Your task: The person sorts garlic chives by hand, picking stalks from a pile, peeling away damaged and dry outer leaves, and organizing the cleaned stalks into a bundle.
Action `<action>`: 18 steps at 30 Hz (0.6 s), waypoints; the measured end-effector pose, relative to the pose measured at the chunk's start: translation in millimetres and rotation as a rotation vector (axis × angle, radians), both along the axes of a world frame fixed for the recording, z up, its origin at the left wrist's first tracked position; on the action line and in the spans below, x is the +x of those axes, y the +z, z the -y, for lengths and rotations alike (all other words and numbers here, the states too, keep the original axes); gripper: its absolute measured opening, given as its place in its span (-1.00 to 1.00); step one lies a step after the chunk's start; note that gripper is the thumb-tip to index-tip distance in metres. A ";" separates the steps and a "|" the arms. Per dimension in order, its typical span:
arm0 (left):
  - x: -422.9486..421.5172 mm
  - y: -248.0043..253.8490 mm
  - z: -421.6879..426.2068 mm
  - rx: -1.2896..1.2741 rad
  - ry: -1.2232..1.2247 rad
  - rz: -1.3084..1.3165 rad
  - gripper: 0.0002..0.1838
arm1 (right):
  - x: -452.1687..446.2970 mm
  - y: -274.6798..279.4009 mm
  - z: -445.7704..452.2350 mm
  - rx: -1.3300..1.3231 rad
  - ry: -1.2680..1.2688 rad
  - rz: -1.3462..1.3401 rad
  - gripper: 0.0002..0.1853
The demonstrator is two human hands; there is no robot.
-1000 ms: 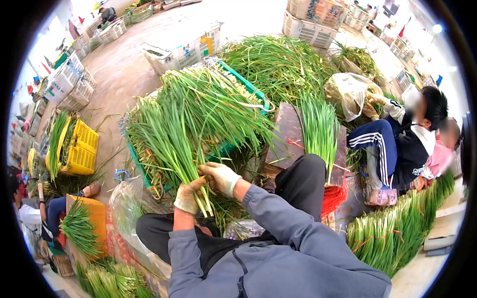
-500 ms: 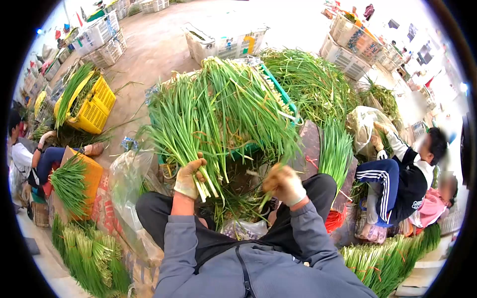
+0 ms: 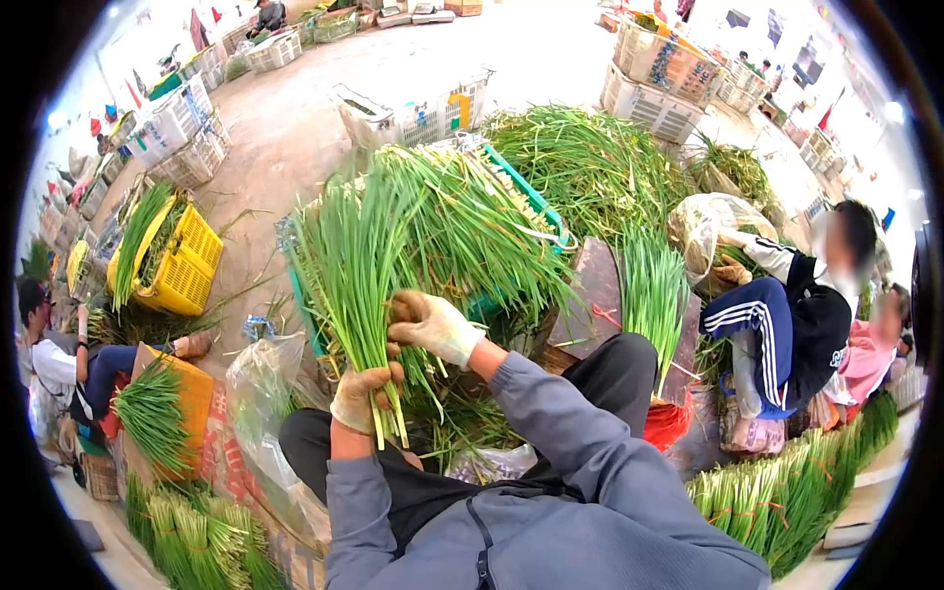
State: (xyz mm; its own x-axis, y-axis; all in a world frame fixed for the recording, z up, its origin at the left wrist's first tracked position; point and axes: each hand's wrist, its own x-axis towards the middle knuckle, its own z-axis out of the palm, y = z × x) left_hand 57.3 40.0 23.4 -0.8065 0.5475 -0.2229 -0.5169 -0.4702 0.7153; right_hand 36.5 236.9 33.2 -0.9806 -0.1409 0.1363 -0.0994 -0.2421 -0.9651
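Observation:
My left hand (image 3: 366, 395), in a worn glove, is closed around the pale lower stems of a bunch of long green stalks (image 3: 356, 265). The leaves fan upward, away from me. Just above it, my right hand (image 3: 433, 324), also gloved, has its fingers bent against the side of the bunch; what its fingertips hold is too small to tell. Behind the bunch, a green crate (image 3: 526, 189) is heaped with more stalks (image 3: 472, 211). On a dark board (image 3: 590, 295) to the right lies another bunch (image 3: 651, 290).
A large leafy pile (image 3: 590, 162) lies beyond the crate. A yellow basket (image 3: 182, 261) and a seated person (image 3: 64, 364) are at the left. Two people (image 3: 801, 315) sit at the right, near tied bundles (image 3: 777, 492). Clear plastic (image 3: 270, 393) lies beside my left knee.
My right hand was out to the right with loose bits half a second ago; it is back at the bunch. The bunch in my left hand now stands more upright. The camera view has shifted.

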 end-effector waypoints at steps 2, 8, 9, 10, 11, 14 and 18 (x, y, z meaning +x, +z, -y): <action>-3.6 -7.7 11.7 0.038 -0.021 0.042 -0.49 | -14.5 -2.0 -24.5 0.294 -0.243 0.024 -0.75; 0.8 -29.0 31.5 0.276 -0.002 0.072 -0.53 | -6.7 60.1 -138.8 -0.568 -0.726 -0.071 -0.82; -0.2 -32.1 30.8 0.291 0.017 0.055 -0.52 | -0.9 58.6 -142.9 -0.570 -0.724 -0.072 -0.82; 0.0 -32.0 30.1 0.288 0.016 0.055 -0.52 | 10.8 53.6 -143.6 -0.411 -0.649 -0.055 -0.84; -1.0 -31.0 28.7 0.364 0.014 0.044 -0.52 | 24.0 47.5 -141.5 -0.254 -0.574 -0.040 -0.85; -4.4 -23.7 18.0 0.488 0.000 0.019 -0.54 | 53.0 18.3 -107.9 0.674 -0.030 -0.034 -0.65; -7.0 -8.0 6.7 0.451 -0.005 -0.001 -0.56 | 88.5 -10.5 -49.1 1.132 0.671 0.242 -0.17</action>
State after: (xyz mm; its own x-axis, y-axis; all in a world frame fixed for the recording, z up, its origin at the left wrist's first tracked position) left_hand 50.3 33.3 15.4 -0.8037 0.5937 0.0395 -0.5195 -0.7326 0.4398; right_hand 125.0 285.9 22.7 -0.6600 -0.5208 -0.5414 -0.0761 0.7633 -0.6415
